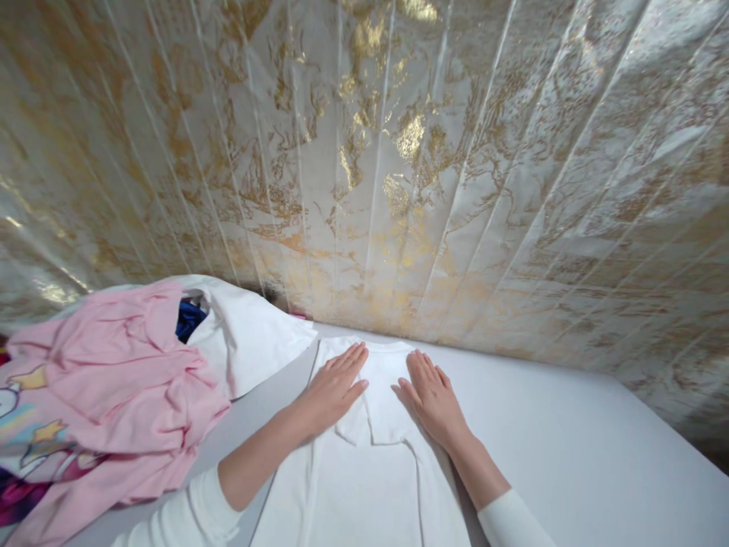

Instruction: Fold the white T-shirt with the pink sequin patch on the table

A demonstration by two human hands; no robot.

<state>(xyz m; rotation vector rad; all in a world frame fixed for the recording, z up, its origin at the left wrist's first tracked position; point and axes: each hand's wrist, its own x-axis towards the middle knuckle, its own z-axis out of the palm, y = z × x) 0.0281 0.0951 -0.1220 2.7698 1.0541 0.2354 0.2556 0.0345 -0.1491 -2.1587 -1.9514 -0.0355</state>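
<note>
A white garment [364, 486] lies spread on the white table in front of me, with folded-over flaps near its far end. My left hand [337, 387] rests flat on the garment's far left part, fingers stretched out. On the far right part lies my right hand [430, 395], also flat with its fingers extended and thumb apart. Neither hand grips the cloth. The near end of the garment runs out of view at the bottom.
To the left is a heap of clothes: a pink printed top [125, 380] and a white garment [256, 334], with a dark blue bit [190, 320] showing between. A wall covering with gold patterns [387, 167] rises behind the table [547, 433].
</note>
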